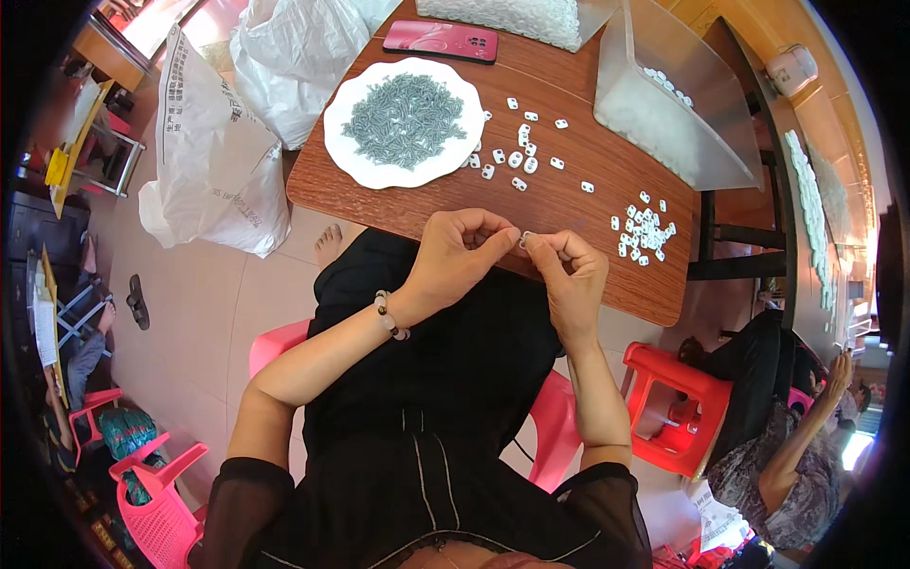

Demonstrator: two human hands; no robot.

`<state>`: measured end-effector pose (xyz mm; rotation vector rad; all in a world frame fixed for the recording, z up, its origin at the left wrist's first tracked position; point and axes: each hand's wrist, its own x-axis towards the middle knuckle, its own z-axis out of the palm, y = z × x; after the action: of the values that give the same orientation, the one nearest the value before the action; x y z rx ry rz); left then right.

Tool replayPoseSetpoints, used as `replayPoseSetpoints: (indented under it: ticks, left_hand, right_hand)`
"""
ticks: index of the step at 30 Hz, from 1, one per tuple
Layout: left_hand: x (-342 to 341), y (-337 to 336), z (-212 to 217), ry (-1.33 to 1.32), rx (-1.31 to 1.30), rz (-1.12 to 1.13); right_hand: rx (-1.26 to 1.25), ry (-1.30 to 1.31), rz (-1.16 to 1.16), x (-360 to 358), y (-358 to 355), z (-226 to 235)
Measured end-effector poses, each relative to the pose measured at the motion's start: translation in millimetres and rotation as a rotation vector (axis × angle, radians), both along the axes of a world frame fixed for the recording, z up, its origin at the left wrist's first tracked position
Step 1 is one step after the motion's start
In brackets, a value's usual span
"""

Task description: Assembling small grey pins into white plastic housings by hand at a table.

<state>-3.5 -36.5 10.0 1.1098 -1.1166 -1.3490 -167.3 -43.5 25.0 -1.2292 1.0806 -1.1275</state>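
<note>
Here, both the left hand (460,254) and right hand (569,270) pinch one tiny part (523,239) over the table (559,190) edge; slipping fingertips would likely drop it floorward.

The small piece (522,239) pinched between the fingers (502,239) of both hands is mostly covered and too small to make out. The top edge cuts off the white bag (517,14) on the counter (569,190). A seated person (787,446) at lower right is half out of frame.

tiny white part (523,239) pinched between fingertips of both hands, just over near wooden table edge.
</note>
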Motion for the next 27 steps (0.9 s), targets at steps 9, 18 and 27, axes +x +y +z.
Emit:
replayPoseSetpoints:
  ticks: [9,18,27]
  left_hand:
    - [1.0,-0.2,2.0,0.056,0.014,-0.011]
    - [1.0,0.3,2.1,0.061,0.007,-0.006]
    - [0.1,0.2,2.2,0.071,0.014,-0.005]
  right_hand:
    - [-0.004,0.006,0.015,1.6,-0.2,-2.8]
    - [-0.004,-0.02,0.001,3.4,0.9,-1.5]
    - [-0.01,-0.011,0.003,3.9,-0.1,-4.5]
